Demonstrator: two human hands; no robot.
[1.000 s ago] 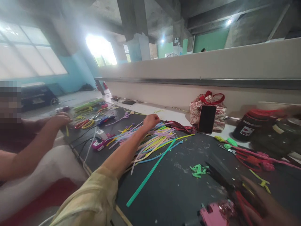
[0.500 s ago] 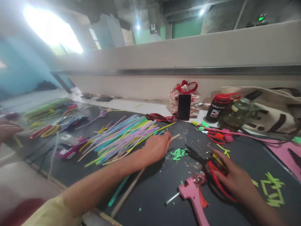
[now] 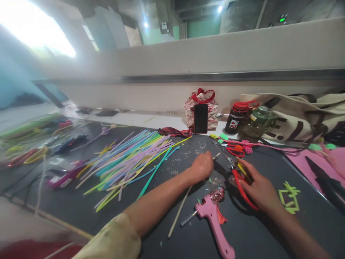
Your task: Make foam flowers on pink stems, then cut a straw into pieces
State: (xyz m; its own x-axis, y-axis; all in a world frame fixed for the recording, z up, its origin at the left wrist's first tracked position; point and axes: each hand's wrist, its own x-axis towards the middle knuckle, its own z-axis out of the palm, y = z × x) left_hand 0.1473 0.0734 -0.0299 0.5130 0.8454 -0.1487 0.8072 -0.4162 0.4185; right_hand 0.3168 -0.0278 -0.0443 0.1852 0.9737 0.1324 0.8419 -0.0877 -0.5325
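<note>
My left hand (image 3: 203,166) is closed around a cream pipe cleaner (image 3: 180,210). Its short end sticks out past my fingers towards the scissors; the long end slants down under my wrist. My right hand (image 3: 257,185) grips red-handled scissors (image 3: 244,192), whose blades point up and left, close to the short end. A yellow part (image 3: 242,170) shows at my fingers; I cannot tell what it belongs to. Below lies a pink glue gun (image 3: 215,225) with a clear stick in its back. Left of my arm spreads a loose bundle of pastel pipe cleaners (image 3: 129,158).
Yellow-green cut pieces (image 3: 289,198) lie right of my right hand. Farther back are a phone (image 3: 201,118) against a patterned bag (image 3: 188,111), a black bottle (image 3: 235,118), a green jug (image 3: 257,122) and small scissors (image 3: 234,150). A purple glue gun (image 3: 63,176) and cords lie left.
My left hand has moved right with the cream pipe cleaner, bringing its end near the scissors. The green cut pieces are now mostly hidden behind that hand and arm. The view has turned right.
</note>
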